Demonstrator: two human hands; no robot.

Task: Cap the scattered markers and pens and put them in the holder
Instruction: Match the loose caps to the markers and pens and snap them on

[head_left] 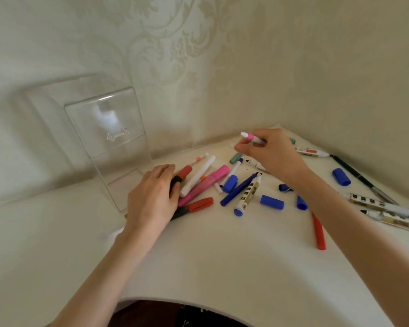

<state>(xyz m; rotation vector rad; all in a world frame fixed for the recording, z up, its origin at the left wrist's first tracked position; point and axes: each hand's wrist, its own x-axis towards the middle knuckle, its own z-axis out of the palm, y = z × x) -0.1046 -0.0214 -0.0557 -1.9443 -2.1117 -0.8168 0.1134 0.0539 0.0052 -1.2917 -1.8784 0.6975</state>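
**Holder:** 1 clear holder [109,142], upright at the far left of the white table [222,267], beside the wall.

**Pen in hand:** 1 pink-and-white pen [249,137], lifted off the table above the far side of the scatter. Its long axis is near level and runs left to right, with the white tip pointing left. The other end is hidden in my fingers.

**Right hand** [269,156]**:** pinches that pen between thumb and fingertips. The wrist is bent and the forearm reaches in from the near right.

**Left hand** [151,194]**:** palm down on the left end of the pile, fingers bent over 1 black marker with a red cap [183,174]. I cannot tell whether I grasp it or only cover it.

**Lying on the table:**
- 1 pink highlighter [206,185] and 1 white marker [198,175], both on a near-left to far-right diagonal.
- 1 blue pen [239,190], on the same diagonal, with 1 blue-ended marker [248,194] just beside it.
- 3 loose blue caps [272,202], in the right half.
- 1 red pen [318,234], near right, axis running near to far.
- 1 dark pen [354,175] and 3 labelled markers [380,204], at the right edge.
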